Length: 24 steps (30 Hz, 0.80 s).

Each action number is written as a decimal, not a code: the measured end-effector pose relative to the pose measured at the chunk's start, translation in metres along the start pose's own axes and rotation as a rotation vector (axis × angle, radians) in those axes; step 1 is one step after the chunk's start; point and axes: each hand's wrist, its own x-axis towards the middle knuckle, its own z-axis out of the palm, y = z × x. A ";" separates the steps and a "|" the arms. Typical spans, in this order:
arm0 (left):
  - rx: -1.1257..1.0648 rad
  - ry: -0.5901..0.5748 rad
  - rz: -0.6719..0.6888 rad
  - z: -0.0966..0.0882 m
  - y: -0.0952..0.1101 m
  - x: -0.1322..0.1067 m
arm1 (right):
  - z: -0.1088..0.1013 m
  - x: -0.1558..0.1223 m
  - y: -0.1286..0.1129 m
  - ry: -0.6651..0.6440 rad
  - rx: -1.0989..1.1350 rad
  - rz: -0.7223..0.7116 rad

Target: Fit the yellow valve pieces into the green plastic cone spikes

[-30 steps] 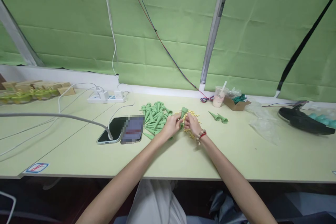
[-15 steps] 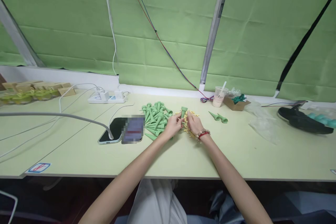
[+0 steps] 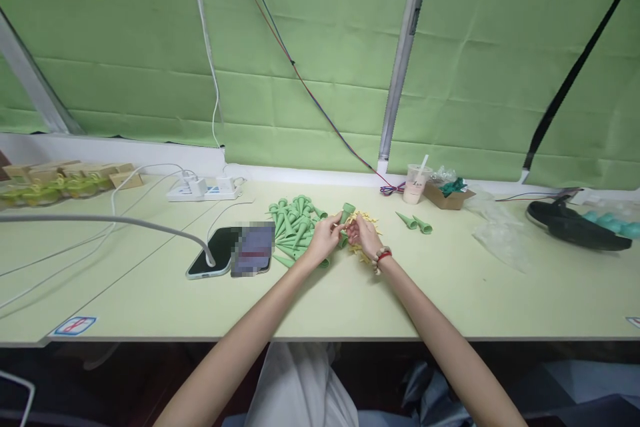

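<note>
My left hand [image 3: 324, 237] is closed round a green cone-shaped plastic piece [image 3: 346, 212], wide end up. My right hand [image 3: 363, 233], with a red bead bracelet at the wrist, pinches something small and yellowish at the cone's side; I cannot make it out. Both hands meet above a heap of small yellow parts [image 3: 364, 220]. Left of my hands lies a pile of several green cones [image 3: 295, 221]. Two more green cones [image 3: 415, 221] lie apart to the right.
A phone [image 3: 231, 251] on a charging cable lies left of the pile. A power strip [image 3: 205, 189] sits behind it. A drink cup [image 3: 416, 183] and a small cardboard box [image 3: 445, 195] stand at the back. Clear plastic bag [image 3: 500, 233] and dark object [image 3: 575, 227] lie right.
My hands have stayed together over the yellow parts; the green cone has tilted slightly and the view has shifted a little.
</note>
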 end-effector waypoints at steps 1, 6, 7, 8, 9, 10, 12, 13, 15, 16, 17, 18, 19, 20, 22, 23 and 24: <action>-0.007 0.019 -0.009 0.000 0.000 0.000 | -0.002 0.000 -0.001 0.019 -0.060 -0.018; -0.087 0.059 -0.101 0.002 0.000 0.000 | -0.029 0.006 -0.001 0.269 -0.461 -0.117; -0.114 0.067 -0.130 0.002 0.000 0.000 | -0.035 0.008 0.000 0.332 -0.508 -0.103; -0.147 0.076 -0.160 0.002 0.001 0.000 | -0.041 0.009 0.002 0.392 -0.545 -0.086; -0.189 0.089 -0.187 0.002 0.001 0.000 | -0.047 0.011 0.005 0.444 -0.577 -0.074; -0.234 0.098 -0.208 0.001 0.001 0.001 | -0.051 0.013 0.008 0.482 -0.603 -0.069; -0.332 0.098 -0.254 -0.001 0.001 0.002 | -0.058 0.015 0.014 0.497 -0.640 -0.071; -0.381 0.089 -0.286 -0.002 0.001 0.003 | -0.060 0.016 0.017 0.482 -0.654 -0.073; -0.471 0.069 -0.372 -0.004 0.000 0.004 | -0.061 0.016 0.020 0.436 -0.684 -0.076; -0.510 0.062 -0.417 -0.005 0.000 0.005 | -0.060 0.015 0.021 0.411 -0.699 -0.072; -0.544 0.059 -0.456 -0.006 0.000 0.005 | -0.059 0.014 0.022 0.387 -0.719 -0.063; -0.572 0.060 -0.484 -0.006 0.000 0.005 | -0.057 0.013 0.022 0.359 -0.746 -0.052; -0.591 0.064 -0.499 -0.007 0.000 0.006 | -0.056 0.012 0.021 0.327 -0.780 -0.041; -0.602 0.068 -0.507 -0.008 0.000 0.006 | -0.055 0.011 0.021 0.294 -0.820 -0.034; -0.609 0.072 -0.508 -0.009 0.001 0.006 | -0.053 0.010 0.022 0.246 -0.895 -0.051; -0.606 0.073 -0.504 -0.009 0.001 0.005 | -0.053 0.010 0.022 0.236 -0.915 -0.071; -0.601 0.071 -0.498 -0.009 0.002 0.005 | -0.052 0.010 0.024 0.236 -0.913 -0.099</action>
